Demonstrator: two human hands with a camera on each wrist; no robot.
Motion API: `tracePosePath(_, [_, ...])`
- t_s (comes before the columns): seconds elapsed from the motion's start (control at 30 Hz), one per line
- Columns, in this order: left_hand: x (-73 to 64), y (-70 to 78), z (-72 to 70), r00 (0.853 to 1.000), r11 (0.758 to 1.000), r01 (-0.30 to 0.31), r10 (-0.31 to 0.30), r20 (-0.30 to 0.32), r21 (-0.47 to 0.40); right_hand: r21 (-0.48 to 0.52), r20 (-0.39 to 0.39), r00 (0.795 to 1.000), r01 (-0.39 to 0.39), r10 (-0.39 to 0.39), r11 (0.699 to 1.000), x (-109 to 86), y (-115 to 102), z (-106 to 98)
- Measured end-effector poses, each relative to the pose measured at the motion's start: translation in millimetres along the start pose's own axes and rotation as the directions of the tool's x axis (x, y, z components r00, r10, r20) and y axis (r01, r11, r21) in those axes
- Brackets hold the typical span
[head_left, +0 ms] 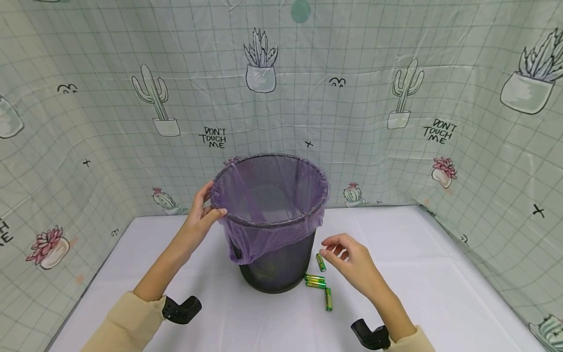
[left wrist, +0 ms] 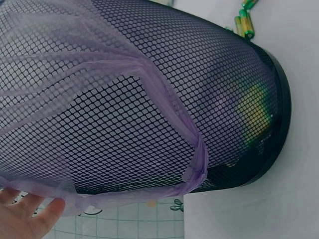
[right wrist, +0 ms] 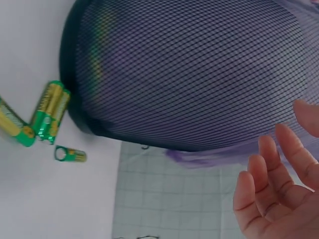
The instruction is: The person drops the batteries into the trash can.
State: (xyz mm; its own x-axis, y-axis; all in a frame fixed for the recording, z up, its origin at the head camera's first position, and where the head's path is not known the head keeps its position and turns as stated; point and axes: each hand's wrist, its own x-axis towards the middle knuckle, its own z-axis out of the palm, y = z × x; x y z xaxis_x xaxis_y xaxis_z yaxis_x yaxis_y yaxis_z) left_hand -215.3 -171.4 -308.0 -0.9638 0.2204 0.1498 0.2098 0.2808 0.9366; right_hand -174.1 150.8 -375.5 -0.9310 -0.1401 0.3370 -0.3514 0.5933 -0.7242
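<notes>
A black mesh waste bin (head_left: 277, 266) stands upright on the white table, lined with a thin purple bag (head_left: 259, 244) folded over its rim. My left hand (head_left: 203, 215) grips the rim at the left, thumb over the edge and fingers outside. To the right of the bin, my right hand (head_left: 349, 256) hovers with loosely bent fingers and nothing between them. Several green and gold batteries lie by the bin's base: one battery (head_left: 321, 262) just below the right fingertips, a touching pair (right wrist: 51, 112), and another battery (head_left: 328, 298) nearer me. Through the mesh, yellow-green shapes (left wrist: 255, 112) show blurred at the bottom.
The white table (head_left: 202, 322) reaches to a hanging grid-patterned cloth (head_left: 281, 122) with cactus drawings at the back and sides. Black wrist devices (head_left: 181, 310) sit at both cuffs.
</notes>
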Motion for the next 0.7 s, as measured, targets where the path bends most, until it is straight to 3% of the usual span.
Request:
tracePosePath(0.27, [-0.2,0.6,0.0,1.0,1.0,0.008,-0.008,-0.003,-0.001,0.02,0.058,0.989,-0.135,0.133,0.991,-12.7,18.9,8.2])
tracePosePath(0.7, [-0.2,1.4,0.3,1.0,1.0,0.01,-0.01,0.001,0.006,-0.001,0.186,0.922,-0.345,0.339,0.939,-38.9,50.5,22.3])
